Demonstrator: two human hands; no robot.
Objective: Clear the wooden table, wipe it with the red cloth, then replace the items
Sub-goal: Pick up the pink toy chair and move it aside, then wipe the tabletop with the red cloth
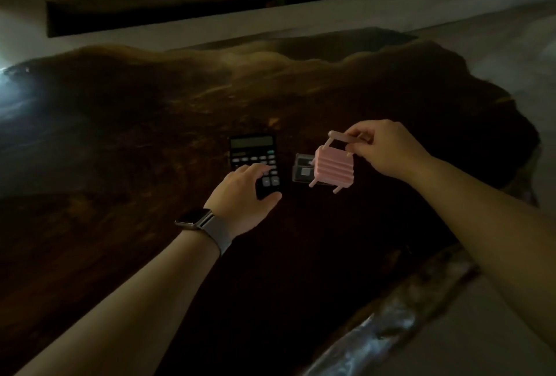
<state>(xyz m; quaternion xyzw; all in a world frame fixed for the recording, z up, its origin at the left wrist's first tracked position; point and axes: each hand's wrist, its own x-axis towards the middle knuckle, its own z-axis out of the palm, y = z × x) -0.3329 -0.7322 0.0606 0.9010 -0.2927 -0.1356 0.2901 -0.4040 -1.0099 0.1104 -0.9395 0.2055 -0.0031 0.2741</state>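
A black calculator (pixel 252 153) lies near the middle of the dark wooden table (pixel 150 110). My left hand (pixel 244 195), with a watch on its wrist, rests over the calculator's near end, fingers on top and thumb at its near edge. My right hand (pixel 388 150) pinches the handle of a small pink suitcase-shaped item (pixel 333 169) and holds it just above the table. Under and behind the pink item lies a small clear-cased dark object (pixel 302 169), partly hidden. No red cloth is in view.
The table has an irregular live edge, curving around at the right (pixel 511 122) and running diagonally at the lower right (pixel 406 294). Pale floor lies beyond it. A long dark-based ledge (pixel 168 19) runs along the far side. The scene is dim.
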